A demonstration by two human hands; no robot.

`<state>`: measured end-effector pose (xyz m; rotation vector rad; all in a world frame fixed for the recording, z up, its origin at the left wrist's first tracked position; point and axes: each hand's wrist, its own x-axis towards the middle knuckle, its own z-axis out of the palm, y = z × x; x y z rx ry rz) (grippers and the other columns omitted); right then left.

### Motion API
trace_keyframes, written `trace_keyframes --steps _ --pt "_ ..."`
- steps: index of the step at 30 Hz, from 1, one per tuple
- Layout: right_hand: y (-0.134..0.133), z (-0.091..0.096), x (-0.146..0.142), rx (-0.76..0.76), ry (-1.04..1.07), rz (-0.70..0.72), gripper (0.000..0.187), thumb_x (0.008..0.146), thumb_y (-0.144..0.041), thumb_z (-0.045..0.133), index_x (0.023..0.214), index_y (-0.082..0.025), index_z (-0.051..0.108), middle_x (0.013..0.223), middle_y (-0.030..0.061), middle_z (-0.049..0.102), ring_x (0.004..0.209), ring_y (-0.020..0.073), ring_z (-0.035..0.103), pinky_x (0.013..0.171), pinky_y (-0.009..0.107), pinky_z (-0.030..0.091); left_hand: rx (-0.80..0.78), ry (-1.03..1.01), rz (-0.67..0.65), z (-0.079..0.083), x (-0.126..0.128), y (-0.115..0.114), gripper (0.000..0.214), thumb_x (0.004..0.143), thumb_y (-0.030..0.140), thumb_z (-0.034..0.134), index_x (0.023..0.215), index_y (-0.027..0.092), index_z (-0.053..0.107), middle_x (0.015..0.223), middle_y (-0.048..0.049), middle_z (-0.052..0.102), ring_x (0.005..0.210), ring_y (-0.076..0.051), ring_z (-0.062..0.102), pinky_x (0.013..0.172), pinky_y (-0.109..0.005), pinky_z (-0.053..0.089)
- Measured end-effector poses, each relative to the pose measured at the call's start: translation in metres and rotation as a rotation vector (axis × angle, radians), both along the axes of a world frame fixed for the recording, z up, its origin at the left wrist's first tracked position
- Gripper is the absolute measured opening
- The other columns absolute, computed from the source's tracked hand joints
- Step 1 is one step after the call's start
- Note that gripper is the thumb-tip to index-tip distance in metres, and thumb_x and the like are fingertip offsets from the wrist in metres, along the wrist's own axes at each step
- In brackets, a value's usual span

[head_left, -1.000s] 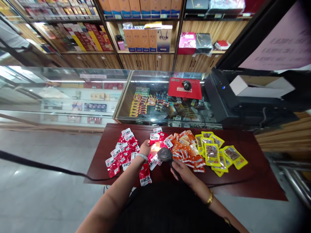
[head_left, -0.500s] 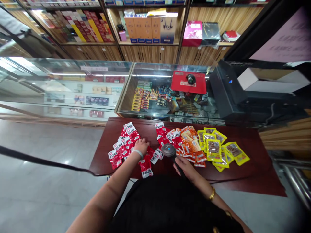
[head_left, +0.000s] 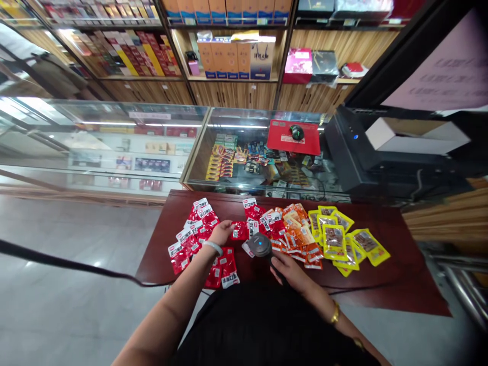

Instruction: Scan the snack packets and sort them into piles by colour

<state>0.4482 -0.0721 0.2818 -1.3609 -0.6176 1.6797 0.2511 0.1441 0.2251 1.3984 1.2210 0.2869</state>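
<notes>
My left hand [head_left: 221, 233] pinches the end of a red and white snack packet [head_left: 239, 232], stretched out to the right of the fingers. In my right hand [head_left: 288, 270] is a black handheld barcode scanner [head_left: 260, 245] with a small blue light, its head close to that packet. Red packets [head_left: 198, 229] lie piled to the left of my left hand, and several more [head_left: 227, 264] lie below it. Beyond the scanner are further red packets [head_left: 273, 223]. Orange packets [head_left: 299, 234] and yellow packets [head_left: 335, 241] spread to the right.
The packets lie on a dark red-brown table [head_left: 404, 274]. Behind it stands a glass display counter [head_left: 244, 114], topped by a red mat [head_left: 274, 136] with a mouse [head_left: 296, 132]. At right are a dark machine [head_left: 354, 157] and an open white box [head_left: 404, 140]. A black cable [head_left: 76, 265] hangs at left.
My left hand has lifted slightly off the pile and now holds a red packet out to the right. The scanner has shifted a little left. The view has tilted up slightly.
</notes>
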Motion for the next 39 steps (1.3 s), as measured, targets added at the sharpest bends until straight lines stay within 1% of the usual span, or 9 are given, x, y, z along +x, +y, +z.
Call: trace_keyframes --steps 3,9,13,16,19,22,25,30,39 --pt "0.006 0.008 -0.001 0.026 0.022 0.037 0.059 0.083 -0.065 0.059 0.117 -0.018 0.058 0.055 -0.0076 0.044 0.044 0.0083 0.038 0.041 0.020 0.028 -0.077 -0.107 0.043 -0.005 0.015 -0.014 0.034 0.074 0.051 0.061 0.073 0.017 0.057 0.057 0.0047 0.050 0.052 -0.009 0.042 0.055 -0.023 0.039" --pt "0.005 0.003 -0.002 0.006 0.044 0.027 0.058 0.080 -0.066 0.062 0.114 -0.019 0.059 0.053 -0.0088 0.040 0.042 0.0083 0.037 0.039 0.020 0.027 -0.033 -0.059 0.002 0.001 0.035 -0.031 0.031 0.078 0.045 0.059 0.079 0.015 0.064 0.065 -0.0002 0.060 0.058 -0.011 0.049 0.058 -0.025 0.042" --pt "-0.002 -0.004 0.002 0.012 -0.003 0.045 0.054 0.084 -0.066 0.058 0.111 -0.019 0.059 0.053 -0.0071 0.046 0.042 0.0087 0.038 0.041 0.021 0.027 -0.149 -0.152 -0.105 0.006 0.037 -0.026 0.044 0.080 0.052 0.059 0.100 0.013 0.066 0.077 -0.0043 0.067 0.066 -0.013 0.058 0.067 -0.028 0.048" --pt "-0.004 -0.005 0.004 0.015 -0.022 0.041 0.055 0.085 -0.065 0.056 0.114 -0.019 0.058 0.053 -0.0073 0.047 0.041 0.0087 0.037 0.041 0.021 0.027 -0.030 0.025 -0.180 0.012 0.020 -0.017 0.042 0.080 0.045 0.064 0.110 0.016 0.064 0.095 -0.0076 0.071 0.086 -0.018 0.064 0.082 -0.031 0.049" --pt "-0.002 -0.002 0.003 0.012 -0.015 0.039 0.057 0.085 -0.065 0.057 0.116 -0.018 0.056 0.051 -0.0087 0.045 0.039 0.0082 0.036 0.040 0.021 0.025 0.231 0.481 -0.289 0.022 -0.017 -0.022 0.034 0.077 0.037 0.069 0.105 0.019 0.064 0.104 -0.0088 0.069 0.099 -0.023 0.063 0.091 -0.034 0.046" --pt "0.000 0.001 0.002 0.004 -0.009 0.038 0.056 0.083 -0.065 0.059 0.114 -0.018 0.057 0.051 -0.0095 0.043 0.039 0.0078 0.035 0.040 0.021 0.025 0.400 0.825 -0.288 0.029 -0.060 -0.049 0.042 0.081 0.040 0.065 0.113 0.014 0.057 0.111 -0.0141 0.063 0.107 -0.028 0.059 0.094 -0.038 0.043" --pt "0.001 0.001 0.000 -0.024 0.001 0.045 0.057 0.082 -0.065 0.060 0.113 -0.018 0.057 0.050 -0.0098 0.041 0.039 0.0083 0.035 0.040 0.021 0.025 0.389 1.007 -0.257 0.024 -0.094 -0.086 0.047 0.086 0.047 0.057 0.116 0.012 0.054 0.116 -0.0177 0.059 0.111 -0.030 0.057 0.094 -0.038 0.042" --pt "0.005 -0.007 -0.003 -0.018 -0.027 0.107 0.055 0.082 -0.065 0.060 0.109 -0.018 0.059 0.052 -0.0081 0.046 0.040 0.0088 0.038 0.040 0.021 0.027 0.329 1.118 -0.256 0.004 -0.108 -0.116 0.062 0.081 0.061 0.055 0.117 0.011 0.054 0.117 -0.0191 0.057 0.111 -0.032 0.055 0.090 -0.039 0.043" --pt "0.011 -0.021 -0.008 -0.021 -0.097 0.210 0.060 0.081 -0.066 0.059 0.115 -0.017 0.060 0.056 -0.0057 0.052 0.043 0.0096 0.043 0.042 0.022 0.033 0.314 1.007 -0.364 0.000 -0.092 -0.108 0.034 0.082 0.046 0.061 0.104 0.019 0.062 0.115 -0.0110 0.060 0.109 -0.026 0.056 0.091 -0.034 0.041"
